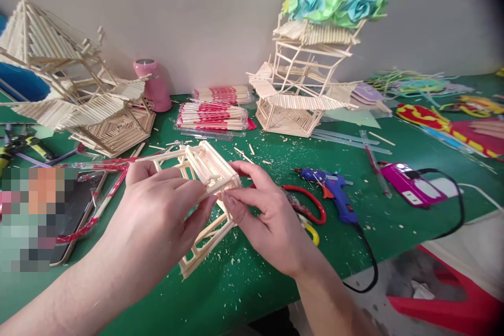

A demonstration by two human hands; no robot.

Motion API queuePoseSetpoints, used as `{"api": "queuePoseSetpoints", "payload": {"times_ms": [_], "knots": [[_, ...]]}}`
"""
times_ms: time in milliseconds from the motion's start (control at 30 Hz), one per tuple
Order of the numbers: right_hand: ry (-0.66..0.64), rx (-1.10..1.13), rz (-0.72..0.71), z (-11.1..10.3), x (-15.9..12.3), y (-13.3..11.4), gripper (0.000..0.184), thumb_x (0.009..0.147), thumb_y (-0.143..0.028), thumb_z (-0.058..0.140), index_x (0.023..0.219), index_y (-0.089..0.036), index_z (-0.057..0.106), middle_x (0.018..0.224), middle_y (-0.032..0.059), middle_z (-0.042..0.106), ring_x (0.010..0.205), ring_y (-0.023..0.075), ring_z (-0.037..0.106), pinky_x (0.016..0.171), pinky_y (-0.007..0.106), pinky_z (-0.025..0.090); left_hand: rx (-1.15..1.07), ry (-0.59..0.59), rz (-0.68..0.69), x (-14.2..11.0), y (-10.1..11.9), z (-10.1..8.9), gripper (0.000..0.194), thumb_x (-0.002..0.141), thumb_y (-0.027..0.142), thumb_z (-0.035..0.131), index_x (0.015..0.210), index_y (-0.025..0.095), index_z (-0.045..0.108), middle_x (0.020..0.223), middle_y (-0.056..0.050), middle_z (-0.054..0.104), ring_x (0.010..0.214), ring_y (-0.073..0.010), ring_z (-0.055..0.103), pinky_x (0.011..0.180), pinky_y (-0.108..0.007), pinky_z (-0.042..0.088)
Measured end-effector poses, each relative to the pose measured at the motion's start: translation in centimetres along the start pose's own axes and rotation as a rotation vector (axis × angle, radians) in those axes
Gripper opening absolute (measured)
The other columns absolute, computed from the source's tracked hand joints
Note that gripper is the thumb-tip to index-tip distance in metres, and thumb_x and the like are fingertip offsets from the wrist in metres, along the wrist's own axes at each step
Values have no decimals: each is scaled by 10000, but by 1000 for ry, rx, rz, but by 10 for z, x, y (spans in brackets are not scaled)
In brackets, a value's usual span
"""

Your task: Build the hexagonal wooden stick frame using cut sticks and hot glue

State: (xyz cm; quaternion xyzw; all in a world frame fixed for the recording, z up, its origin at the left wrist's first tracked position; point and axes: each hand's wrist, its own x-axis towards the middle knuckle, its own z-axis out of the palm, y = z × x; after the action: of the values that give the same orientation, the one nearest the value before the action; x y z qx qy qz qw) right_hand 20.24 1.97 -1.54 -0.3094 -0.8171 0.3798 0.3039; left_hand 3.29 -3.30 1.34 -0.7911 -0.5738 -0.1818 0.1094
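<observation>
Between my two hands is a small frame model made of wooden sticks [212,160], tilted above the green table. My left hand [161,210] grips it from the left, fingers curled over its near edge. From the right, my right hand [262,205] pinches the model's corner with thumb and fingers. Part of the lattice shows below, between the hands. My palms and fingers hide much of the middle. Just right of my right hand lie scissors with a red handle [321,212], and beyond them a blue hot glue gun [334,191].
Large stick pavilions stand at the left [118,131] and at the back [293,115]. Red-banded stick packs [212,115] and a pink bottle [157,89] sit near the wall. A magenta power strip [409,184] is at the right. Pliers [27,144] lie left; scraps litter the green table [252,294].
</observation>
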Motion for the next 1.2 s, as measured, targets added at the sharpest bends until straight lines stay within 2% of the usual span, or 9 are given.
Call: {"api": "queuePoseSetpoints", "payload": {"times_ms": [167, 500, 900, 1067, 1200], "knots": [[-5, -86, -41, -2, 2, 1, 189, 888, -239, 497, 834, -192, 671, 1279, 74, 459, 1179, 220, 453, 962, 408, 416, -14, 1, -3, 1, 0, 0, 302, 844, 214, 436, 544, 202, 406, 449, 77, 359, 448, -114, 356, 660, -335, 257], [5, -199, -90, -4, 2, 1, 220, 903, -252, 482, 795, -191, 664, 1236, 62, 485, 1141, 198, 463, 929, 362, 429, 12, -12, 15, 0, -2, 0, 328, 861, 227, 424, 534, 199, 412, 453, 71, 350, 453, -115, 350, 656, -341, 268], [29, -201, -70, -1, -1, 1, 237, 901, -258, 476, 798, -192, 679, 1163, 68, 527, 1066, 210, 502, 882, 364, 449, 2, -20, 40, 0, -2, -1, 319, 867, 231, 432, 549, 198, 438, 452, 60, 401, 478, -128, 385, 646, -344, 260], [45, -181, -80, 2, -3, 1, 205, 881, -269, 502, 917, -163, 674, 1216, 93, 501, 1104, 211, 484, 919, 345, 432, -2, -15, 63, 0, -5, 0, 297, 868, 239, 429, 578, 202, 479, 457, 62, 442, 463, -131, 410, 659, -353, 258], [61, -150, -45, 4, -2, -2, 232, 893, -251, 468, 819, -163, 670, 1198, 90, 507, 1074, 198, 505, 884, 333, 447, -27, -13, 50, 1, -6, -1, 282, 875, 222, 411, 612, 201, 510, 473, 61, 474, 467, -132, 443, 673, -360, 263]]}}
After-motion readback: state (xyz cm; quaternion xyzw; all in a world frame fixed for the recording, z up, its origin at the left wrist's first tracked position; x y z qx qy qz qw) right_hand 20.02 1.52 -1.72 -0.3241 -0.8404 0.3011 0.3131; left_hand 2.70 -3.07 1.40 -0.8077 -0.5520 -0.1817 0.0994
